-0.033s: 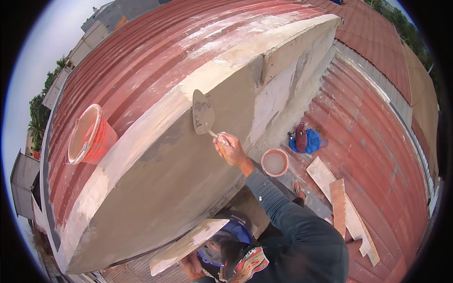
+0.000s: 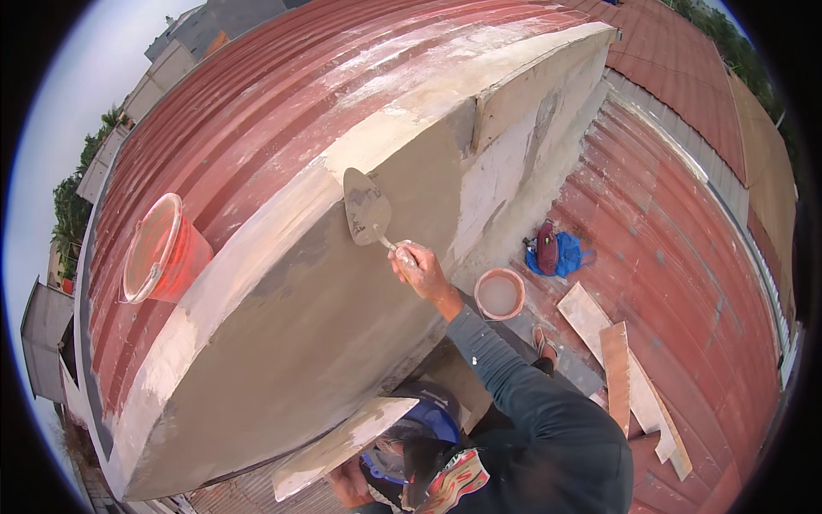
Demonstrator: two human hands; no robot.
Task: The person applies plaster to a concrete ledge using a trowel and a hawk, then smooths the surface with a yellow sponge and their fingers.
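The right hand (image 2: 418,270) is wrapping its fingers around the handle of a grey, leaf-shaped metal trowel (image 2: 366,210), so this grip is holding on to something. From the grip, the flat blade is pointing up toward eleven o'clock, and the handle is pointing back toward five. The blade seems to be lying flat on the tall, grey-brown plaster wall (image 2: 291,343), with its tip sitting right by the pale, curved top rim (image 2: 261,238).

Near the tip, that rim is running up between one and two o'clock. So the long trowel is pointing across the rim, not along it.

The right hand is the near one. The left hand (image 2: 347,481) is staying well away from the blade, between six and seven o'clock from the right hand. It is showing just beside the long, flat board with pale smears (image 2: 342,450). I cannot tell how its fingers are closing, because they are partly hiding.

A bright red plastic bucket (image 2: 190,261) is leaning at nine o'clock from the right hand. A small, round, orange-pink bucket (image 2: 501,318) is sitting between three and four o'clock, holding something grey.
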